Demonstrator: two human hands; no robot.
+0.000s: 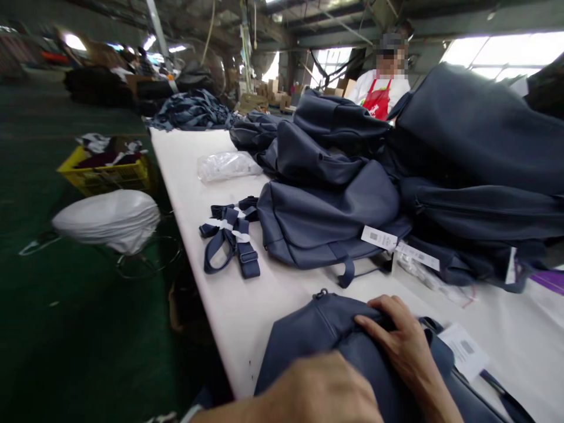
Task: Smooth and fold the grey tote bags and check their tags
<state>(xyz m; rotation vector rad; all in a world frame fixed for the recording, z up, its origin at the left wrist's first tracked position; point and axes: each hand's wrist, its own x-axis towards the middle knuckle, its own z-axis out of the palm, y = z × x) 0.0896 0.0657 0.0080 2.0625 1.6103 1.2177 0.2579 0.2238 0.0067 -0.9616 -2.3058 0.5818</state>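
Note:
A navy blue bag [317, 329] lies on the white table [229, 305] right in front of me, its zipper pull at the top edge. My right hand [399, 341] rests on the bag's upper right part, fingers and thumb curled into a fold of the fabric. Low in the view, my left hand [324, 390] lies over the bag's near side; it is blurred, only its back shows, and its fingers are hidden. A white barcode tag [465, 351] lies just right of the bag.
A heap of navy bags [335, 217] with white tags fills the table's middle and right. Loose navy straps [231, 238] and a clear plastic bag [224, 165] lie near the left edge. A person in a red apron [379, 97] stands behind. A yellow crate [103, 170] and a white sack [108, 217] sit on the green floor.

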